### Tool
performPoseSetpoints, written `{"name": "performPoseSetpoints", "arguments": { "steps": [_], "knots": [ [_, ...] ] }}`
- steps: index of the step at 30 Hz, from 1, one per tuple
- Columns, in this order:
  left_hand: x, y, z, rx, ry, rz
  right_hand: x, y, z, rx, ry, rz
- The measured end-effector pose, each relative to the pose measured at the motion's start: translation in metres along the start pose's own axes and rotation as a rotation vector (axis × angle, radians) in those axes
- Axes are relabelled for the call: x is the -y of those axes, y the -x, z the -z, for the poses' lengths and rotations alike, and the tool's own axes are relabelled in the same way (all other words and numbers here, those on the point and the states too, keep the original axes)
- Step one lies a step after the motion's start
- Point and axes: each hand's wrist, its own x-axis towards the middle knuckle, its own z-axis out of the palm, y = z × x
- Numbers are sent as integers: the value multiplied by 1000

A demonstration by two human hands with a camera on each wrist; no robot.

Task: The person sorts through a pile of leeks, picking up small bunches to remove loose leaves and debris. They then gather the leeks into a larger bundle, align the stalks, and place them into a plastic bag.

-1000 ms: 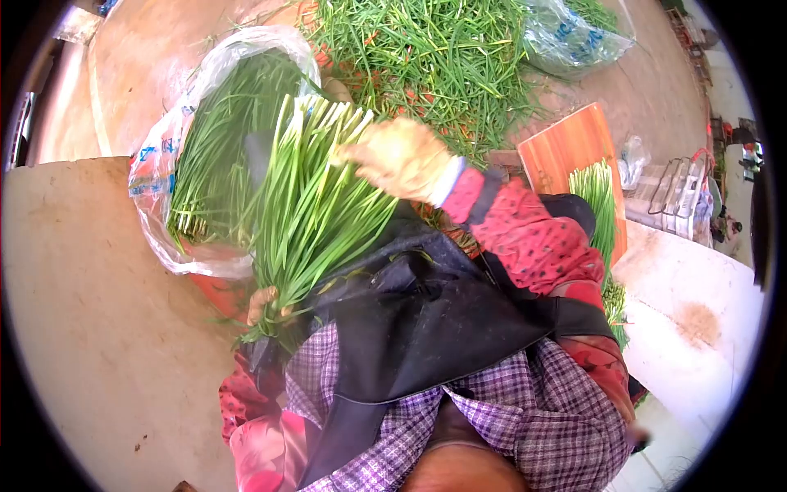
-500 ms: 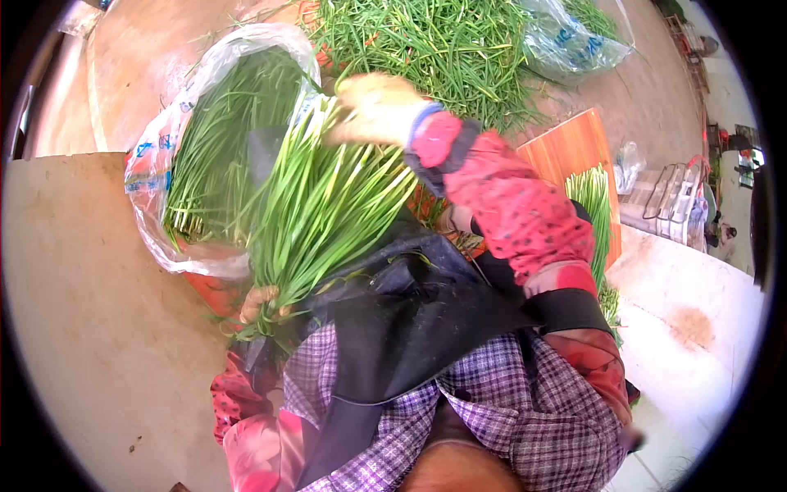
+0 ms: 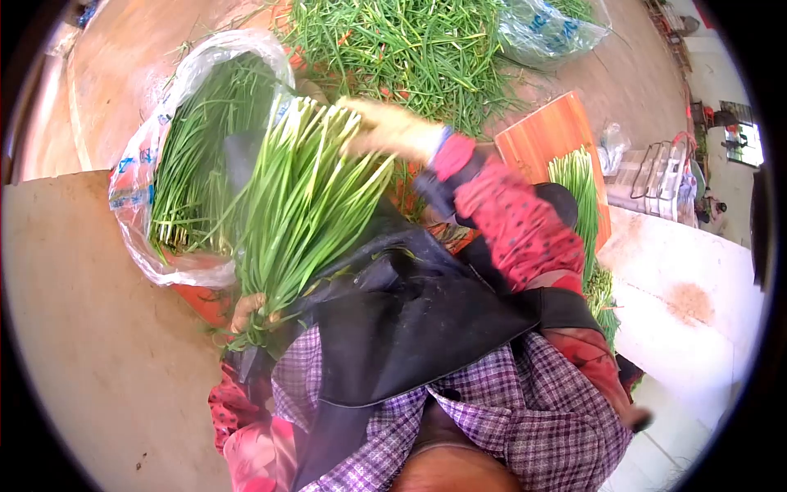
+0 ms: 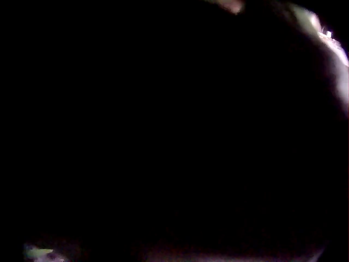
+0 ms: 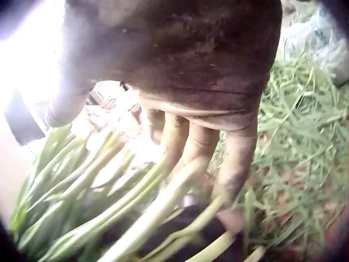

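Observation:
My left hand (image 3: 246, 310) grips the root end of a thick bundle of green stalks (image 3: 295, 205) that fans up and away from my lap. My right hand (image 3: 392, 129), blurred in the head view, is at the bundle's upper right edge. In the right wrist view its fingers (image 5: 234, 164) reach down fairly straight among the pale stalks (image 5: 158, 207) and touch them without closing round any. The left wrist view is almost wholly dark and shows nothing of that hand.
A clear plastic bag (image 3: 135, 176) full of greens lies behind the bundle. Loose greens (image 3: 410, 49) are heaped beyond, beside a second bag (image 3: 549, 29). A wooden board (image 3: 537, 135) with cut stalks (image 3: 578, 193) is at the right. A black apron (image 3: 410, 320) covers my lap.
My right hand swept up the bundle toward the stalk tips, then came back slightly down and right. My left hand kept its grip at the base.

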Motion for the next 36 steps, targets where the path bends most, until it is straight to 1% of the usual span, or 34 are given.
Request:
{"name": "performPoseSetpoints", "arguments": {
  "steps": [1,2,4,5,6,8,10,11,12,13,15,16,18,19,20,21,22,23,24,26,27,28,30,31,32,33,34,36],
  "knots": [
    [-2,-1,-7,49,4,-42,13,0,-12,-69,-7,-72],
    [-8,6,-7,-15,-42,44,24,2,-20,-141,-19,-148],
    [-6,12,-5,-23,-19,54,17,-7,-28,-165,-456,-358],
    [-2,15,-4,-27,-4,59,-26,-18,-38,-345,-837,-200],
    [4,16,1,56,14,47,-50,-14,-16,-513,-301,11],
    [10,12,13,231,43,8,-75,-7,24,-732,-753,-443],
    [12,15,8,116,-2,-12,-77,9,34,-397,-765,-593],
    [12,16,6,58,-26,-20,-56,24,30,-210,-699,-552],
    [15,17,10,11,-17,-13,-27,31,28,-89,-661,-571],
    [15,16,8,16,-4,-20,-33,30,14,0,-805,-610],
    [12,14,1,22,17,-31,-55,14,-34,257,-1227,-346],
    [10,12,-5,33,-3,-23,-93,2,-68,204,-949,4],
    [6,9,-11,53,-40,-14,-19,24,-39,346,-1046,-459],
    [6,16,-8,-32,9,33,-39,20,-49,304,-1034,-350],
    [8,15,-7,-22,-33,11,-37,21,-45,326,-950,-246],
    [11,13,-4,-12,-76,-11,-41,25,-41,262,-984,-301],
    [11,10,-11,-68,-89,-14,-44,30,-34,195,-1016,-359],
    [11,8,-18,-123,-103,-15,-49,31,-27,99,-1157,-455],
    [15,5,-11,-149,-110,13,-53,31,-22,-6,-1290,-384],
    [17,9,2,-149,-83,40,-63,39,9,-131,-1450,-595],
    [16,12,10,-170,-149,66,-77,49,14,-252,-1411,-600],
    [13,11,1,-154,-205,19,-95,56,19,-364,-1368,-599],
    [7,13,3,-140,-188,123,-131,71,32,-425,-904,-635],
    [4,15,-9,-277,-220,107,-148,74,34,-293,-503,-595],
    [-8,22,-20,-224,-119,122,-164,79,30,-167,-106,-543],
    [-20,20,-43,-287,-147,59,-86,88,43,-50,477,-713],
    [-34,17,-64,-358,-207,45,-85,95,38,-82,632,-642],
    [-63,10,-105,-504,-329,31,-48,97,35,289,129,-583]
  ]
}}
